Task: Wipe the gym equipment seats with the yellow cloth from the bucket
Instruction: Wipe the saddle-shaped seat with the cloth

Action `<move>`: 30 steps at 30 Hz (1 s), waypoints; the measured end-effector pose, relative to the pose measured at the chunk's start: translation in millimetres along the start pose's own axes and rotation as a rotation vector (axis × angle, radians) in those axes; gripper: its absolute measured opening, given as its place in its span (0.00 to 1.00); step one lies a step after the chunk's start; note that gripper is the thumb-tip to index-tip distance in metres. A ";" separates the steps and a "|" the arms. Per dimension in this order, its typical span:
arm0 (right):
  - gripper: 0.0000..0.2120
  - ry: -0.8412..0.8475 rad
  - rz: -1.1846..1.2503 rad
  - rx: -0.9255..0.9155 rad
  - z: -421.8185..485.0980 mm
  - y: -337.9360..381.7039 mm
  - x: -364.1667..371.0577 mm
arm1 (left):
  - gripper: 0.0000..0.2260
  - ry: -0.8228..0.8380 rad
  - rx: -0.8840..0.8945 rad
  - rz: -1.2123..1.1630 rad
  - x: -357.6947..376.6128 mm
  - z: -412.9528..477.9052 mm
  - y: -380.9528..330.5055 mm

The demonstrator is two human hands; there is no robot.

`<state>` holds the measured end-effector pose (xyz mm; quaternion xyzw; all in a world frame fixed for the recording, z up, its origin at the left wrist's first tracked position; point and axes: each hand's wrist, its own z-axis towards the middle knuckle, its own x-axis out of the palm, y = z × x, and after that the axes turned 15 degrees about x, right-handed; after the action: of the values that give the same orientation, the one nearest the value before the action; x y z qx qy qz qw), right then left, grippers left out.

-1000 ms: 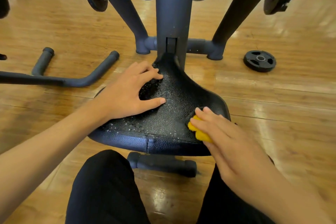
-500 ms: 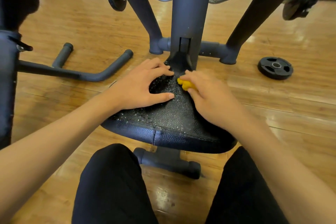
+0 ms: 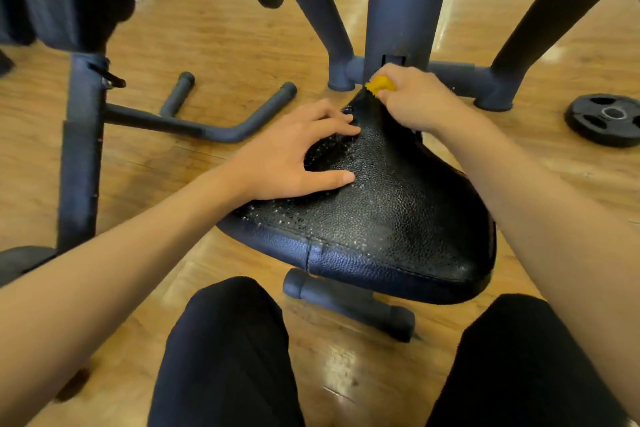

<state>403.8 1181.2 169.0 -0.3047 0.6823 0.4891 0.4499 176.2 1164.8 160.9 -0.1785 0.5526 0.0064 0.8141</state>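
Two hands, right hand (image 3: 412,99) wiping seat (image 3: 381,204) tip

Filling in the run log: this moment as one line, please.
step: wipe | right hand: grips cloth at far tip of seat | left hand: rests flat on seat

Seat (image 3: 391,204): black pebbled leather speckled with pale droplets; cloth (image 3: 380,84): yellow. Machine frame (image 3: 401,3): dark blue-grey. Floor (image 3: 214,31): honey-brown wood planks; weight plate (image 3: 604,120): black.

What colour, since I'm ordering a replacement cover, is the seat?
Black, with a pebbled grain; the seat shows best in the head view.
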 end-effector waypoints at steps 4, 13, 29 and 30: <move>0.17 -0.068 0.016 -0.107 -48.7 -14.5 9.8 | 0.29 0.025 -0.012 0.003 -1.4 -0.2 -1.8; 0.20 -0.103 0.148 -0.198 -146.6 -38.3 14.9 | 0.30 -0.002 0.029 0.012 4.5 -4.2 3.5; 0.19 -0.656 0.373 0.473 -217.8 49.1 80.2 | 0.37 0.160 0.110 0.015 3.5 2.6 11.4; 0.19 -0.730 0.410 0.507 -220.0 59.2 87.5 | 0.37 0.160 0.110 0.012 3.7 2.5 11.6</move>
<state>247.7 996.1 138.2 0.1464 0.6237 0.4609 0.6141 177.5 1175.8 155.1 -0.1300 0.6166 -0.0335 0.7757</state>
